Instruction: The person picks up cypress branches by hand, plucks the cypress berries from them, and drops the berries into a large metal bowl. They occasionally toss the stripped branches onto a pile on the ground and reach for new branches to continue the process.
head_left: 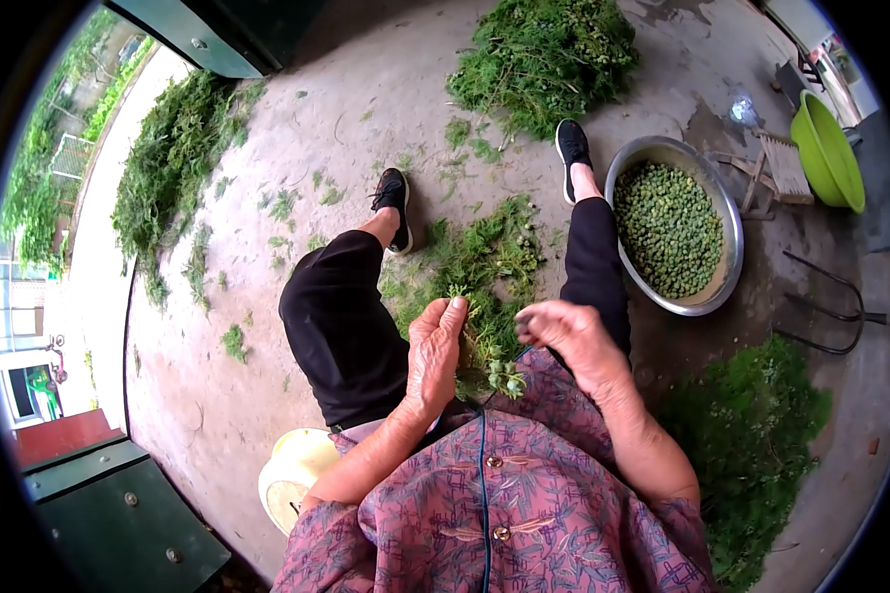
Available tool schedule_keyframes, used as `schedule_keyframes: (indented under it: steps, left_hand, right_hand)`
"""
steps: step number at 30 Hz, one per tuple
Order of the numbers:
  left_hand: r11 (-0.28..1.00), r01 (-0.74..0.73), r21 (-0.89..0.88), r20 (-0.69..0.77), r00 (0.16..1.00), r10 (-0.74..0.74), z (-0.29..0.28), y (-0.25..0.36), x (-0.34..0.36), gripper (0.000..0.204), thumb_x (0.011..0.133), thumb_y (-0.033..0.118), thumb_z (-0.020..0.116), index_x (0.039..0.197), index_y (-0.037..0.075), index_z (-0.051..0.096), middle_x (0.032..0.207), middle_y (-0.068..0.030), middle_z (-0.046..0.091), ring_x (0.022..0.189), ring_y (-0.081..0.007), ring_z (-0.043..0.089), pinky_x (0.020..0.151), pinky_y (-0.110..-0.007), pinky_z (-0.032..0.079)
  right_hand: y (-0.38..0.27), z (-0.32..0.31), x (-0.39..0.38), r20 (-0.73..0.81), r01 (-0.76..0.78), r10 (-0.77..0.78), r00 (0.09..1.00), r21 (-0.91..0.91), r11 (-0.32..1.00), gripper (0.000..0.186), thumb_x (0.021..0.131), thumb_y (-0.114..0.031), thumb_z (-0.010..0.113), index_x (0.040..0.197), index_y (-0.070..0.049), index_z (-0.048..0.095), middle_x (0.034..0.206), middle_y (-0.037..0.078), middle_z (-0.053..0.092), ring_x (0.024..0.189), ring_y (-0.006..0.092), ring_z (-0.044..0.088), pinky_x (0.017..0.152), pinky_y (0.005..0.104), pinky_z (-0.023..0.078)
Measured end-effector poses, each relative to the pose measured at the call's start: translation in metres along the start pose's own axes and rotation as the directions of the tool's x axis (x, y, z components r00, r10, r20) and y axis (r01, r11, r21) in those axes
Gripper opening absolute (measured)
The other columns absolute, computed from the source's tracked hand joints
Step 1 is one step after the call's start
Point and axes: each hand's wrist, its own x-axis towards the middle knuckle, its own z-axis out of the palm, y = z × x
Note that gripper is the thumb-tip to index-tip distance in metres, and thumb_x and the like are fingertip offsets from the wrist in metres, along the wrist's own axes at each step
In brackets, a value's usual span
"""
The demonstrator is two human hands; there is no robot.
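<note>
My left hand [435, 351] is closed, thumb against fingers, on a feathery green conifer sprig [502, 380] bearing pale green round cones at its lower end. To its right, apart from the sprig, my right hand [583, 346] has its fingers curled together. The fingertips look dark and a little blurred, and what they hold, if anything, I cannot make out. Below both hands, between my feet, lies a loose heap of green sprigs [494, 252]. A wide metal basin [734, 259] full of small green cones stands beside my right leg.
Larger piles of greenery lie at the far middle [549, 64], far left [173, 158] and near right [752, 445]. A lime-green plastic basin [829, 153] leans by a small wooden stool [783, 170] at right. A pale yellow bucket [292, 469] stands at my left hip.
</note>
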Motion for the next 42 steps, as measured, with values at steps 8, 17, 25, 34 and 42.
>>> schedule_keyframes:
  steps: [8, 17, 25, 34, 42]
  left_hand:
    - [0.999, -0.018, 0.031, 0.233, 0.972, 0.01, -0.003, 0.011, -0.008, 0.025, 0.079, 0.028, 0.064, 0.082, 0.004, 0.058, 0.064, 0.0047, 0.05, 0.054, -0.0046, 0.042, 0.048, -0.021, 0.035]
    - [0.966, 0.187, 0.178, 0.288, 0.929, -0.232, -0.004, 0.007, -0.015, 0.012, 0.075, 0.015, 0.066, 0.076, 0.003, 0.064, 0.056, 0.0021, 0.054, 0.047, -0.0056, 0.044, 0.043, -0.021, 0.034]
    - [0.972, 0.162, 0.168, 0.24, 0.95, -0.2, -0.003, 0.013, -0.017, 0.01, 0.074, 0.013, 0.068, 0.073, 0.004, 0.062, 0.054, 0.0043, 0.05, 0.042, -0.0036, 0.037, 0.04, -0.021, 0.029]
    - [0.931, 0.051, 0.362, 0.258, 0.954, -0.153, -0.01, 0.0, -0.01, 0.022, 0.072, 0.018, 0.071, 0.077, -0.001, 0.063, 0.06, 0.0011, 0.056, 0.051, -0.0046, 0.046, 0.044, -0.023, 0.038]
    - [0.942, 0.092, 0.322, 0.255, 0.95, -0.18, -0.002, 0.005, -0.016, 0.018, 0.068, 0.009, 0.068, 0.081, -0.003, 0.062, 0.067, -0.0024, 0.061, 0.057, -0.0059, 0.052, 0.053, -0.022, 0.043]
  right_hand:
    - [0.014, 0.022, 0.004, -0.037, -0.022, 0.019, 0.999, -0.091, 0.996, 0.018, 0.078, -0.014, 0.065, 0.085, 0.002, 0.062, 0.066, -0.003, 0.056, 0.06, 0.0031, 0.046, 0.054, 0.0189, 0.038]
    - [0.014, 0.022, 0.011, -0.019, -0.007, 0.005, 1.0, -0.13, 0.991, 0.023, 0.081, -0.023, 0.061, 0.079, 0.0, 0.061, 0.064, -0.002, 0.053, 0.059, 0.0037, 0.044, 0.053, 0.0208, 0.036]
    - [0.023, -0.006, 0.02, 0.029, -0.195, 0.201, 0.979, 0.422, 0.885, 0.019, 0.085, -0.024, 0.055, 0.088, -0.005, 0.055, 0.081, 0.004, 0.057, 0.066, 0.0105, 0.054, 0.06, 0.0227, 0.045]
    - [0.003, 0.009, 0.011, 0.162, 0.181, -0.105, 0.981, -0.584, 0.791, 0.033, 0.07, -0.025, 0.072, 0.089, -0.001, 0.06, 0.079, 0.005, 0.052, 0.069, 0.0128, 0.051, 0.061, 0.0249, 0.042]
    - [0.014, 0.007, 0.012, 0.135, 0.176, -0.126, 0.983, -0.495, 0.851, 0.019, 0.079, -0.018, 0.062, 0.085, 0.0, 0.059, 0.072, 0.004, 0.053, 0.065, 0.0134, 0.053, 0.058, 0.0258, 0.042]
